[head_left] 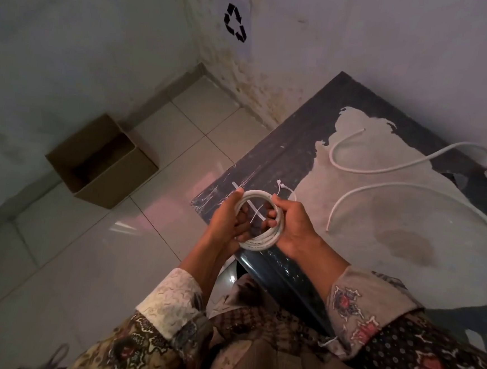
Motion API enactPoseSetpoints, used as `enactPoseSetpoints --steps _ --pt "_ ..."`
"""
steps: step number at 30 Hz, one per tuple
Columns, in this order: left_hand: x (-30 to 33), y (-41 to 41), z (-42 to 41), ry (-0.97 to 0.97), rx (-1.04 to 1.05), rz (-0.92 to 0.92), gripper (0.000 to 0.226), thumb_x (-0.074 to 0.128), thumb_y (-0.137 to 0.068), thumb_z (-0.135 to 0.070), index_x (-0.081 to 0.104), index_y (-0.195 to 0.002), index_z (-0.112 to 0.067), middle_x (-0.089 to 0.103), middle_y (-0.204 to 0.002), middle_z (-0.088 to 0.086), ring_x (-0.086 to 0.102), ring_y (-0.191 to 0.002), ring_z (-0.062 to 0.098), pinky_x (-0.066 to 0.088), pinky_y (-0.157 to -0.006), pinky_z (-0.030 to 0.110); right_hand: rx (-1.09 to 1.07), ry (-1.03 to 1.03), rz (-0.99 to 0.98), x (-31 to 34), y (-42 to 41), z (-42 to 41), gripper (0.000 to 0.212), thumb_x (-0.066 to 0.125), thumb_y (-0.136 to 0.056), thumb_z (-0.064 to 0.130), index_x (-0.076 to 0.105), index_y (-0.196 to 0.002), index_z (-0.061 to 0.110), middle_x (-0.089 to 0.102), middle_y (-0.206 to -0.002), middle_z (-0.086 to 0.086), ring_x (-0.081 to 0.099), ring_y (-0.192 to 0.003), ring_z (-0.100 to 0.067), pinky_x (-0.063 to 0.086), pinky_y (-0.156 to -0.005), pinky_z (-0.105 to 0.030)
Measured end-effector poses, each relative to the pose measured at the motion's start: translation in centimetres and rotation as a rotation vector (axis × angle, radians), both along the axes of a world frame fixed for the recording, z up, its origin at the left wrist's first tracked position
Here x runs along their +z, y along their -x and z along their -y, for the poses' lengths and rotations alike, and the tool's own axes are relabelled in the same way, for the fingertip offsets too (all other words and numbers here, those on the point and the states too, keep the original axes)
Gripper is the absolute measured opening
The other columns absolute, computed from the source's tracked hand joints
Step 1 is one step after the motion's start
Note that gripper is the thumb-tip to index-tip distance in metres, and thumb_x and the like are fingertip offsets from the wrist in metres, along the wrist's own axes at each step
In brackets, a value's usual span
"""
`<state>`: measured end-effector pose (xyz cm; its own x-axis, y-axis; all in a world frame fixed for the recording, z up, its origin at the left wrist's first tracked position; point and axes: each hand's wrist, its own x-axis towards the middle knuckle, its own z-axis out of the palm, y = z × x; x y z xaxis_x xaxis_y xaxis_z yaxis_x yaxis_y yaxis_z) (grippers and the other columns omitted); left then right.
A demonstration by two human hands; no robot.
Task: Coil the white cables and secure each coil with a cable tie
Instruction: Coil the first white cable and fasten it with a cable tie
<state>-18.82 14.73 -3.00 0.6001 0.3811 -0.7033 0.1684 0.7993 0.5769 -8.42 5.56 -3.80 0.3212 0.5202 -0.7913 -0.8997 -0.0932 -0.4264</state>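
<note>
Head view: at frame centre the left hand [227, 221] and right hand [294, 229] both grip one white coil [261, 238] over the near corner of the table [267, 157]. One tie [256, 216] runs across the ring between them, nearer the right fingers. Two loose cables [381, 189] lie to the upper right, one box [101, 160] at left.

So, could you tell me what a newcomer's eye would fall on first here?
Probably the white cable coil at centre, gripped by the left hand and right hand, with a thin cable tie across it. Next, loose white cables on the worn table, and a cardboard box on the floor, left.
</note>
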Motion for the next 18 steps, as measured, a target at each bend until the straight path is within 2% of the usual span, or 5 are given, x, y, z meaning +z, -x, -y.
enactPoseSetpoints --steps 3,6,9,13,18 --pt "-0.9 -0.2 -0.7 0.071 0.024 0.010 0.046 0.045 -0.103 -0.041 0.046 -0.068 -0.012 0.028 -0.043 -0.004 0.021 -0.029 0.008 0.018 -0.030 0.020 0.152 0.148 0.115 -1.0 -1.6 0.4 0.041 0.045 -0.101 0.032 0.069 -0.078 0.009 0.064 -0.063 -0.006 0.058 -0.055 -0.020 0.049 -0.061 -0.034" --pt "-1.3 -0.2 -1.1 0.090 0.026 -0.010 0.046 0.046 -0.103 -0.040 0.047 -0.068 -0.011 0.030 -0.044 -0.004 0.022 -0.030 0.007 0.019 -0.031 0.020 0.326 0.470 0.581 -1.9 -3.4 1.1 0.018 0.061 -0.087 0.016 0.076 -0.081 0.008 0.074 -0.073 -0.007 0.066 -0.069 -0.027 0.059 -0.073 -0.043" --pt "-1.5 0.0 -1.2 0.108 0.029 -0.027 0.045 0.046 -0.103 -0.039 0.046 -0.068 -0.011 0.030 -0.043 -0.004 0.022 -0.030 0.008 0.020 -0.030 0.019 0.530 0.723 1.043 -2.1 -4.4 1.5 0.023 0.061 -0.087 0.007 0.068 -0.108 0.011 0.067 -0.105 -0.005 0.057 -0.088 -0.020 0.042 -0.074 -0.022" --pt "-1.6 0.0 -1.4 0.113 0.026 -0.036 0.045 0.047 -0.103 -0.038 0.048 -0.068 -0.011 0.032 -0.044 -0.003 0.023 -0.031 0.008 0.022 -0.030 0.019 0.686 0.827 1.188 -3.6 -5.6 0.9 0.033 0.060 -0.096 0.023 0.054 -0.125 0.010 0.055 -0.125 -0.015 0.058 -0.108 -0.032 0.042 -0.079 -0.032" --pt "-1.6 -0.3 -1.7 0.099 0.012 -0.044 0.045 0.050 -0.102 -0.039 0.049 -0.067 -0.011 0.031 -0.045 -0.004 0.023 -0.032 0.009 0.022 -0.030 0.020 0.832 0.867 1.343 -4.9 -6.1 1.3 0.022 0.057 -0.099 0.020 0.064 -0.108 0.001 0.067 -0.109 -0.018 0.065 -0.098 -0.033 0.047 -0.078 -0.033"
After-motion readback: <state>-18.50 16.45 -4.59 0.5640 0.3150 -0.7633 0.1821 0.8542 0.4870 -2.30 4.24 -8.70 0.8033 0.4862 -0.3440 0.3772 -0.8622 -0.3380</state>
